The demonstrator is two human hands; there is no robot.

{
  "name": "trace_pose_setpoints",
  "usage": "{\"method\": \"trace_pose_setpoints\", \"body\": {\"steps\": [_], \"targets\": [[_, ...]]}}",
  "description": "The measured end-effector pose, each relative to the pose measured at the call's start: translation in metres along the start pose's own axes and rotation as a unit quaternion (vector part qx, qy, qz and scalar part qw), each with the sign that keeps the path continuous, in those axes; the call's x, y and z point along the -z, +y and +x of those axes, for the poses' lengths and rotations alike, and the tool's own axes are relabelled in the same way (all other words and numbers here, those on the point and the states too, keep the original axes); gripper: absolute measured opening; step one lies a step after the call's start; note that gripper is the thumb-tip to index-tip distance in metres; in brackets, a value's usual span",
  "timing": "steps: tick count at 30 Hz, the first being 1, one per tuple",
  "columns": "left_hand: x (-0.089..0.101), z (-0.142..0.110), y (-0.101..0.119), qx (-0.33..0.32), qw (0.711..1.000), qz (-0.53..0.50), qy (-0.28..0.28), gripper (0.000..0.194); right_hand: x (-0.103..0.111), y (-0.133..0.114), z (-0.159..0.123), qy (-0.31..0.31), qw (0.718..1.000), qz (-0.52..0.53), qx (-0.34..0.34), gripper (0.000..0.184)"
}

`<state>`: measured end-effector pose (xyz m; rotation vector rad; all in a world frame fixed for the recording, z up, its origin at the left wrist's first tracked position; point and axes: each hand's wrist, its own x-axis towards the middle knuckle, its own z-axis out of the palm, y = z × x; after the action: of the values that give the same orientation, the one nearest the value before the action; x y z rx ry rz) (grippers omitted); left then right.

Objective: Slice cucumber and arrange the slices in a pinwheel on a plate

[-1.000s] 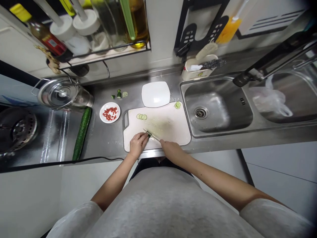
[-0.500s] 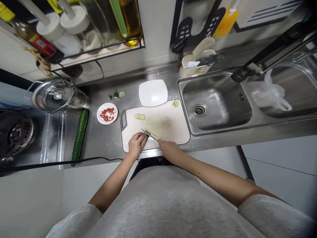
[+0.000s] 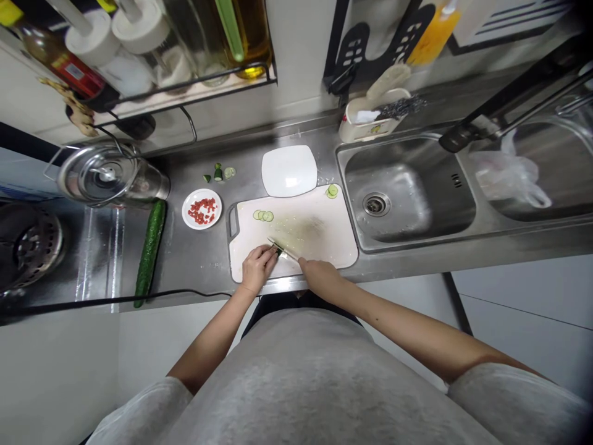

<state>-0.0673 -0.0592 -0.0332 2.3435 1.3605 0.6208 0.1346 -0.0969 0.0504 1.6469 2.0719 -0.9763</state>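
My left hand is closed on a small dark green piece of cucumber, mostly hidden by the fingers, near the front edge of the white cutting board. In my right hand is the handle of a kitchen knife, its blade slanting left against the cucumber. A row of thin cucumber slices lies at the board's left, and a few more slices lie at its far right corner. Behind the board, overlapping its edge, is a white square plate.
Left of the board stand a small plate of chopped red bits and a whole cucumber. Cucumber ends lie behind them. A steel pot stands at the far left. A sink adjoins on the right. A black cord runs along the front edge.
The knife and both hands stay nearly in place, with the blade still at the cucumber piece. The whole view has shifted slightly.
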Motion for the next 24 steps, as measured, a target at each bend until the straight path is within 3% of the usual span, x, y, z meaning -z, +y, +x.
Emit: {"method": "trace_pose_setpoints", "body": {"steps": [9,24], "targets": [[-0.001,0.0,-0.003,-0.004,1.0,-0.013,0.003,0.023,0.006,0.006,0.003,-0.026,0.999,0.013,0.019,0.039],[0.0,0.001,-0.001,0.006,1.0,-0.007,-0.008,0.026,0.009,0.013,0.005,-0.031,0.999,-0.01,0.029,0.037]]}}
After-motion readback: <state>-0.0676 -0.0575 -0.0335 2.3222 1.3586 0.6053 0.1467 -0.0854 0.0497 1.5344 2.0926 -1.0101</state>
